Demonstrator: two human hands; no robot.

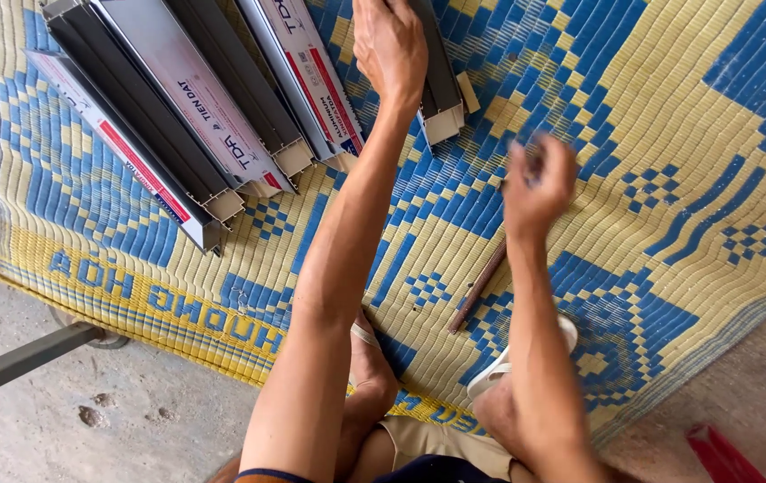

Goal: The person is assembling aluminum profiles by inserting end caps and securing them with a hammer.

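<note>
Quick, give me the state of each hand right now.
Left hand: laid palm-down on the grey metal profile, fingers curled over it.
Right hand: blurred above the woven mat, loosely closed; whether it holds anything cannot be told.

This looks like a makeshift workshop floor, the sort where metal frames get cut and fitted; a row of grey aluminium profiles [177, 107], some with protective film on them, lies side by side on a woven plastic mat [669, 134] in yellow and blue; the mat is spread over rough, stained concrete [88, 420]; a loose grey metal bar [16, 362] lies on that bare floor; the person works squatting in sandals.
</note>
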